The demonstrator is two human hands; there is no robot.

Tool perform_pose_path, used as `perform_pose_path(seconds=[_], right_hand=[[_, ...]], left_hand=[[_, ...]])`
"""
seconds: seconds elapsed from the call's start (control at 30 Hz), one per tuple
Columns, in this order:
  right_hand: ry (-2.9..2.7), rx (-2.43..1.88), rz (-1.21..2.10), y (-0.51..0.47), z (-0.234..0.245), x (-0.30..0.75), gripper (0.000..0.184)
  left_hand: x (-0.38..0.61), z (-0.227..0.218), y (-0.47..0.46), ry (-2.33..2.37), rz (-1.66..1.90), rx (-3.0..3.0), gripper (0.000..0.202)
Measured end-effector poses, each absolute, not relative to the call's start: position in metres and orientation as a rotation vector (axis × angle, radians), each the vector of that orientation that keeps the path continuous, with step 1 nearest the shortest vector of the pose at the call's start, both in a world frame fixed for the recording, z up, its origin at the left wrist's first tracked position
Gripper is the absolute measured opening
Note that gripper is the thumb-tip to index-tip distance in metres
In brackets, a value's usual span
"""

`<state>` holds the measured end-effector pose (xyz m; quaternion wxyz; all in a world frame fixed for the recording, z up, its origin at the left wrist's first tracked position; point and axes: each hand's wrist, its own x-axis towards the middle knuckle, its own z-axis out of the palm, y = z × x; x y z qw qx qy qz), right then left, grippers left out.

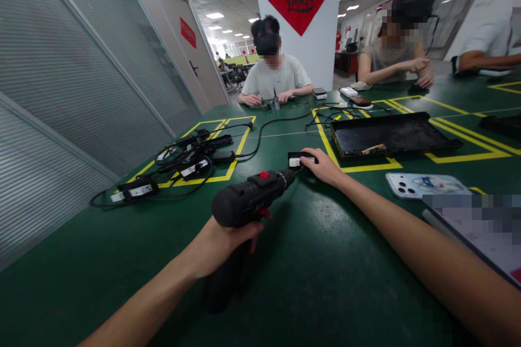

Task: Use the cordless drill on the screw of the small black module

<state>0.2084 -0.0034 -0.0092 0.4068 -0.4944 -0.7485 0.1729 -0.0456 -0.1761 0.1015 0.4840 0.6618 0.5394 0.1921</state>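
Observation:
My left hand (222,244) is wrapped round the grip of a black cordless screwdriver (248,203) with a red switch, its nose pointing away toward a small black power adapter (299,160) with a white label. My right hand (323,165) reaches out over the green table (309,271) and rests on that adapter, fingers closed over its right end. The screwdriver's tip is at or just short of the adapter; I cannot tell whether they touch.
A pile of black adapters with cables (187,160) lies in a yellow-taped box at left. A black tray (391,135) sits to the right, a phone (423,184) nearer me. Three people sit along the far side of the table, one handling a small device (272,102).

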Motion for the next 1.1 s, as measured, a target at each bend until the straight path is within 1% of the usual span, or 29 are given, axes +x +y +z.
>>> perform_pose_path(seconds=[0.4, 0.73, 1.1], right_hand=[[-1.902, -1.239, 0.418, -0.0046, -0.0081, 0.2090, 0.040], [-1.897, -1.227, 0.403, -0.0022, -0.0108, 0.2082, 0.041], [-1.878, -1.241, 0.444, -0.0025, -0.0101, 0.2086, 0.041]], left_hand=[[-0.0464, 0.1003, -0.1746, 1.296, 0.469, 1.617, 0.028], [-0.0449, 0.0990, -0.1717, 1.330, 0.448, 1.639, 0.030], [-0.0387, 0.0939, -0.1740, 1.270, 0.507, 1.676, 0.014]])
